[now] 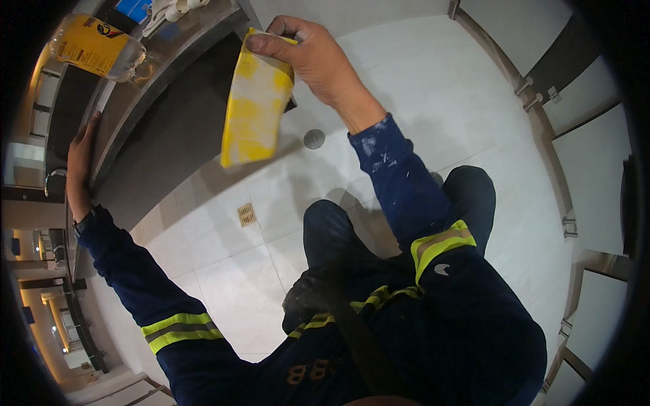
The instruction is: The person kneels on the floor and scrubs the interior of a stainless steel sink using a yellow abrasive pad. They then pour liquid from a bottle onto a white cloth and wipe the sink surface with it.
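My right hand point(305, 54) pinches the upper end of a thin, flat yellow piece, like a cloth or sheet point(257, 108), smeared with white. It hangs down in the air beside the dark counter front point(172, 111); its exact kind I cannot make out. My left hand point(82, 159) reaches out along the counter's edge at the far left, fingers stretched and resting on it with nothing visible in them. A clear bottle with a yellow label point(95, 47) is on the counter top, beyond my left hand.
Behind the bottle are a white bundle point(172, 10) and a blue item point(133, 8). Pale floor tiles point(406, 74) hold a round drain point(314, 139) and a square one point(246, 214). White stall-like panels on metal feet point(592, 176) line the right side.
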The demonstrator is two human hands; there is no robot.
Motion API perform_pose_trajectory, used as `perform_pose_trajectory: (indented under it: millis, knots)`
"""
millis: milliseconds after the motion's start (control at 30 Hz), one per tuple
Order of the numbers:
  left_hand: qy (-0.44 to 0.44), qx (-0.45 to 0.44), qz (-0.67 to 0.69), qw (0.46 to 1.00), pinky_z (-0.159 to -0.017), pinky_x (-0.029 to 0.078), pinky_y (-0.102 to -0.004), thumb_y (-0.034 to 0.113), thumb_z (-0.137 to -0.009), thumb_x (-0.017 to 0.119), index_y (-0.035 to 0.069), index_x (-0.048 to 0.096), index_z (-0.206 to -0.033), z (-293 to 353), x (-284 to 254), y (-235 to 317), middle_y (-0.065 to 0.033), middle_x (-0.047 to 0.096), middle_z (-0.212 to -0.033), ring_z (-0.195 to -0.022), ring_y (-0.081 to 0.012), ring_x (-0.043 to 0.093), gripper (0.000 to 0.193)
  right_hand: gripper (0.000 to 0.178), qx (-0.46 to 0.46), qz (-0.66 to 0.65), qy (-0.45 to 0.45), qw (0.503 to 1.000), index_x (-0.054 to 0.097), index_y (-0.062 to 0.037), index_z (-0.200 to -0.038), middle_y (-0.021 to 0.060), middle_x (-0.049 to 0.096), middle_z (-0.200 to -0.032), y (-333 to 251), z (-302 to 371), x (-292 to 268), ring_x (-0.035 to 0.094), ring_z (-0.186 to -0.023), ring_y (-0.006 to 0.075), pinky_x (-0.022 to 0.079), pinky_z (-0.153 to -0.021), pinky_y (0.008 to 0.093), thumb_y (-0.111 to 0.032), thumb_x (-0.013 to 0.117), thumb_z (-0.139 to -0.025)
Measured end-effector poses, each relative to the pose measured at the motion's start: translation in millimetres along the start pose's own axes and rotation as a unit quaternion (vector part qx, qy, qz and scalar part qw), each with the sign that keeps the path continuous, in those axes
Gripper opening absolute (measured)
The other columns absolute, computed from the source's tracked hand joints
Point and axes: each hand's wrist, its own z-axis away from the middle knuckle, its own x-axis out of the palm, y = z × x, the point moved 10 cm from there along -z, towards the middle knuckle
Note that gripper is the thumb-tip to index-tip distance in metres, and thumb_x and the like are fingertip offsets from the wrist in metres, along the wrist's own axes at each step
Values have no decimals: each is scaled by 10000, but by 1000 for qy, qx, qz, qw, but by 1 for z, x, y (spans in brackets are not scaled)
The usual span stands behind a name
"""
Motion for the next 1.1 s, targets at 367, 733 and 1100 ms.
perform_pose_trajectory:
  millis: [367,733,1100]
  knots:
    - [-7,12,-2,1000,-1042,397,-312,575,-915,558,13,606,-1314,3,1,2,-216,638,-1249,-1173,-273,600,692,402,10,52,8,999,659,-71,-832,36,631,-769,13,14,-2,593,-720,105,476,-662,248,-456,775,-818]
    - [15,-7,-4,1000,-1037,403,-313,591,-906,566,-6,600,-1312,6,-10,-8,-230,636,-1245,-1170,-277,603,722,354,129,114,39,984,644,13,-1031,94,666,-887,48,41,-32,648,-845,172,503,-757,252,-304,717,-893]
    - [1,-3,15,1000,-972,436,-294,597,-902,572,-35,639,-1248,13,-7,-4,-198,683,-1116,-1054,-250,647,723,207,12,193,202,960,510,18,-1005,151,667,-965,18,102,-59,614,-840,206,487,-786,328,-134,627,-927]
